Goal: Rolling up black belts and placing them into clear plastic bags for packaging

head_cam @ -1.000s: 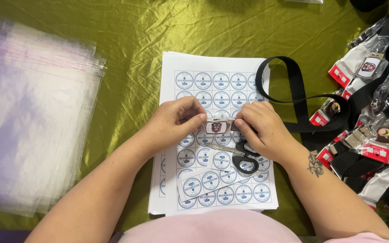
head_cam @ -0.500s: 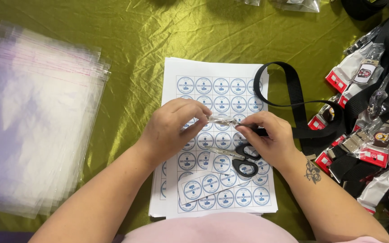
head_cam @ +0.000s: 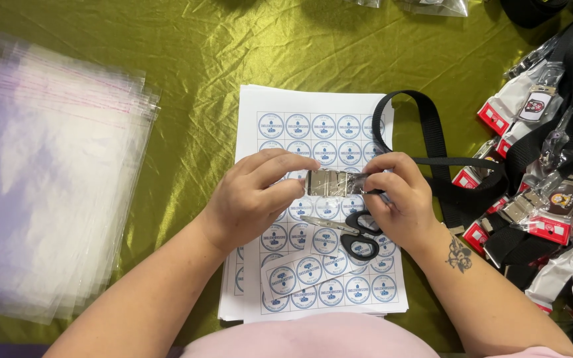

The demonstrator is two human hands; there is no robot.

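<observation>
Buckle (head_cam: 331, 183) pinched between both hands over sticker sheet (head_cam: 313, 126), long axis left-right. Left hand (head_cam: 253, 199) closed on its left end, right hand (head_cam: 399, 199) on its right; equally near. Scissors (head_cam: 346, 232) just below.

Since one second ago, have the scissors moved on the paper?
No. The scissors lie on the same circles of the sticker sheet, below both hands.

A small metal buckle (head_cam: 331, 183) in clear wrapping, silvery and rectangular, lies level at the middle of the frame, pinched at each end between left hand (head_cam: 250, 197) and right hand (head_cam: 399, 200).
</observation>
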